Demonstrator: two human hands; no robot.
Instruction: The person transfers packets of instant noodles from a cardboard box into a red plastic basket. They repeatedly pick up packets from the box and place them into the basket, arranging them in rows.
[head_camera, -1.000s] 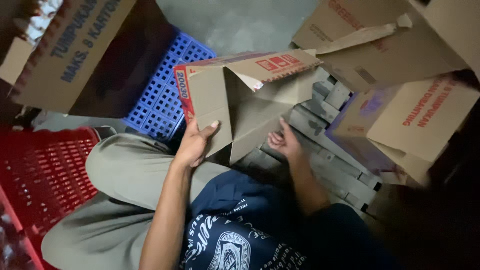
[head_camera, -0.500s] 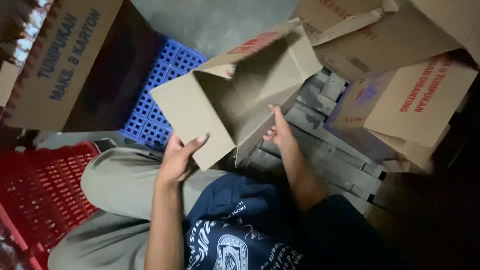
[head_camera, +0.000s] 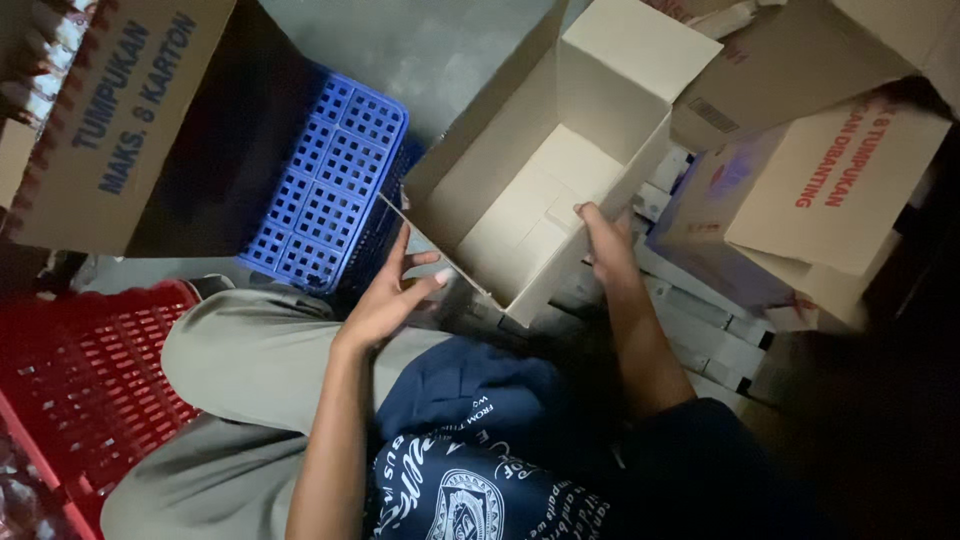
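The person sits low among crates and holds an open, empty cardboard box (head_camera: 545, 190) in front of the knees, tipped so its mouth faces the camera and its flaps stand loose. The left hand (head_camera: 392, 298) has its fingers spread flat against the box's near left edge, pressing rather than clenching, while the right hand (head_camera: 603, 240) grasps the lower right rim with fingers curled over the edge. Because neither hand supports the bottom, the box could twist or slip off the left palm and drop onto the stacked white packages (head_camera: 700, 310) under it. The upright flap at the top could also fold inward and block the opening. The blue crate (head_camera: 335, 180) sits just beside the box's left corner, so a swing that way could snag it. Other printed cartons (head_camera: 840, 190) crowd the right side and leave little room to turn.
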